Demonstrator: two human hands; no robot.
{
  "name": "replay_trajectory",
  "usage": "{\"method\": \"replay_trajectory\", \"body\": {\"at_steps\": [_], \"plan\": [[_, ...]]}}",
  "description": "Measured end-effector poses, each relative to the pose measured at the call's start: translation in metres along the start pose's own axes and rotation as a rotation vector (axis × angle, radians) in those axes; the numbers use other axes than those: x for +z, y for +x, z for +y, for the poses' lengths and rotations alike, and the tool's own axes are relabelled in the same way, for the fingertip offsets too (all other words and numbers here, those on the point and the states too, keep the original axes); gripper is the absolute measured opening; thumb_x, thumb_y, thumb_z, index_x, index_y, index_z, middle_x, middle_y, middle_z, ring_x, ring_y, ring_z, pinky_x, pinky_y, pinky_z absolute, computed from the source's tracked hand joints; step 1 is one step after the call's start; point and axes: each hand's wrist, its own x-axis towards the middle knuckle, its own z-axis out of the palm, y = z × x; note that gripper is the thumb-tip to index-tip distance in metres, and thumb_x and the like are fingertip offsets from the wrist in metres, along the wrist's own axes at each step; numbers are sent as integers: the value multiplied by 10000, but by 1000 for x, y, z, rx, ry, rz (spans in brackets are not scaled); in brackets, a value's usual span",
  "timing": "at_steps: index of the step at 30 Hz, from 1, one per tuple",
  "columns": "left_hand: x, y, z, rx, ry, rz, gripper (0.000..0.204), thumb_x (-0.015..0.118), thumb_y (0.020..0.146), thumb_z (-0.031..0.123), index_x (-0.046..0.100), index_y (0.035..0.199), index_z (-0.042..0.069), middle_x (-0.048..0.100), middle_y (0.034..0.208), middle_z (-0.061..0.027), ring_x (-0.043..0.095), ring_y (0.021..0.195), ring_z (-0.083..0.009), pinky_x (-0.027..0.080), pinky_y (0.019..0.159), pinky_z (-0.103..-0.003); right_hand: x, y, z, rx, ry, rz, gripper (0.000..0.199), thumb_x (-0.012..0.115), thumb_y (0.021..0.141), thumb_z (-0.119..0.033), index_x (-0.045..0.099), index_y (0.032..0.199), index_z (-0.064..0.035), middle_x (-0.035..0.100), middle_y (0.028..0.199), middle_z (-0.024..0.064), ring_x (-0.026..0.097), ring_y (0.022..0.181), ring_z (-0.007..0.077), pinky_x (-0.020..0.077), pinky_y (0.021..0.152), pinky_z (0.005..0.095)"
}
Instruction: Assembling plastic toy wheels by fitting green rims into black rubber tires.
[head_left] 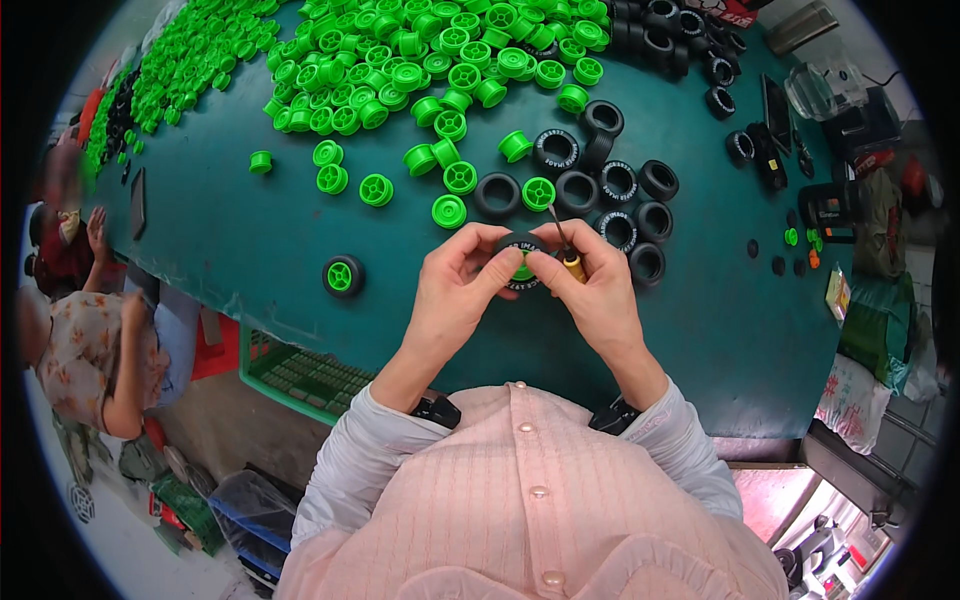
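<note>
Nearest, the two forearms in pale sleeves come up from the lower edge and slant inward, toward the held tyre, which is above the near part of the green table. The left hand is on the left side of the held tyre, its fingers curled behind and its thumb laid along the near face. The right hand mirrors it from the right, thumb pointing inward to the green hub seated in the tyre. Both hands are closed in on this one piece, wrists apart and fingertips close together. The right hand also keeps a slim tool with a yellow handle between thumb and forefinger, its thin shaft pointing up and away, just right of the held tyre.

Left of the held tyre and well apart from it lies a fitted wheel, green inside black. Loose black tyres cluster to its right and just beyond it. Farther out, beyond the held tyre and mostly to its left, spreads a heap of green hubs; a stack of black tyres stands beyond it to the right.
</note>
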Motion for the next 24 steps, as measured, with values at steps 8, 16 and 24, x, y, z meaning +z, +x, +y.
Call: {"method": "replay_trajectory", "body": {"at_steps": [8,16,24], "plan": [[4,4,-16,-26,-287,112,240,650,975,135,633,1155,-22,676,1034,-55,647,916,-108,573,758,-278,11,15,11,-21,77,15,241,725,900,-143,627,1055,13,650,881,5,558,686,43,463,592,221],[-10,5,-1,79,35,37,217,650,958,58,624,1157,-24,673,1015,-52,630,901,-97,534,778,-248,10,3,0,-143,-117,70,193,733,871,-90,627,1004,1,649,857,23,548,643,49,440,559,226],[-2,8,-18,0,-255,106,272,676,954,113,604,1151,-60,685,1029,-69,657,921,-120,570,785,-274,-1,25,12,42,79,-87,206,698,924,-186,632,1002,-7,640,834,11,552,636,43,425,541,221]]}}
